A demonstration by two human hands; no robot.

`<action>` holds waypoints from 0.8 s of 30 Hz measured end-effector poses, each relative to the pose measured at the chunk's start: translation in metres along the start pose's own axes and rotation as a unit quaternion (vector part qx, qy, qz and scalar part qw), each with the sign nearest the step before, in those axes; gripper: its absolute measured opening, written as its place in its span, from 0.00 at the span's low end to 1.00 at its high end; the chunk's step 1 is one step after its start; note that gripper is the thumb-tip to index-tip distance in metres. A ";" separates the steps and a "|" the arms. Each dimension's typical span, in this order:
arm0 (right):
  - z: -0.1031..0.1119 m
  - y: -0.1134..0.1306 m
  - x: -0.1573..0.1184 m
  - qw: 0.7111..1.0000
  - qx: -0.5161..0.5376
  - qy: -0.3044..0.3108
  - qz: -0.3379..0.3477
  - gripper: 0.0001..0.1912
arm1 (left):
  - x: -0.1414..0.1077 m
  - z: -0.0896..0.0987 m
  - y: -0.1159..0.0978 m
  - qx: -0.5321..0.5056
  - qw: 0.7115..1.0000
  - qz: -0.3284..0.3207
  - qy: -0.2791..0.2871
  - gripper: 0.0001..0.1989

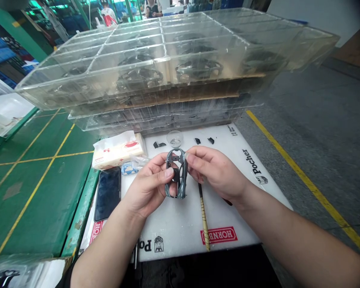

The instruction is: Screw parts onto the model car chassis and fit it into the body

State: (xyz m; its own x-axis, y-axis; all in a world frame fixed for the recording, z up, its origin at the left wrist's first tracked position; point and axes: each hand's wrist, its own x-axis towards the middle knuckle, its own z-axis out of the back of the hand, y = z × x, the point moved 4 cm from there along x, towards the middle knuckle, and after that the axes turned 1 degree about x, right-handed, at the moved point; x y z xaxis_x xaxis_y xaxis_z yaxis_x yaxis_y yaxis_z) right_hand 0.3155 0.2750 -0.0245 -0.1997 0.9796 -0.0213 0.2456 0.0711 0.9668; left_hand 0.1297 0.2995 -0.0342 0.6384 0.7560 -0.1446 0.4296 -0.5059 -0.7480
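Observation:
A dark grey, frame-like plastic model part (182, 176) is held upright between both hands over the white work surface. My left hand (151, 182) grips its left side, thumb laid across a black piece inside the frame. The fingers of my right hand (211, 170) pinch its upper right edge; whether they hold another small piece is hidden. Just beyond the part stands a small clear round dish (175, 139) with bits in it. Small black parts (159, 144) lie left of the dish, and two more black pieces (197, 141) lie to its right.
Stacked clear compartment trays (165, 60) holding dark parts rise at the back. A tissue pack (120, 150) and a phone (108, 194) lie left. A thin tool with a yellowish wrapped handle (204, 220) lies in front. A green table (33, 192) adjoins on the left; people are in the background.

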 end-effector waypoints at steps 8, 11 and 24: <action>0.006 -0.002 0.002 0.999 0.009 -0.052 0.010 0.28 | 0.001 0.005 0.006 0.073 0.996 0.015 -0.055 0.23; 0.008 0.004 0.000 0.995 -0.036 -0.089 0.033 0.28 | 0.000 0.006 0.012 0.117 0.991 0.007 -0.056 0.26; 0.026 0.028 -0.003 0.973 -0.157 -0.139 0.099 0.28 | 0.001 0.007 0.005 0.053 0.997 -0.006 -0.057 0.24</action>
State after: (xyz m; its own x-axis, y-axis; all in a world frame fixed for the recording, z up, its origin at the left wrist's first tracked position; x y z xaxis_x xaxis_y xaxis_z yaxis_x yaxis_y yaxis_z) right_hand 0.3477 0.2790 -0.0039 0.0973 0.9842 0.1481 -0.0566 -0.1431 0.9881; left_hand 0.1283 0.3009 -0.0428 0.5542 0.8069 -0.2043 0.3628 -0.4550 -0.8132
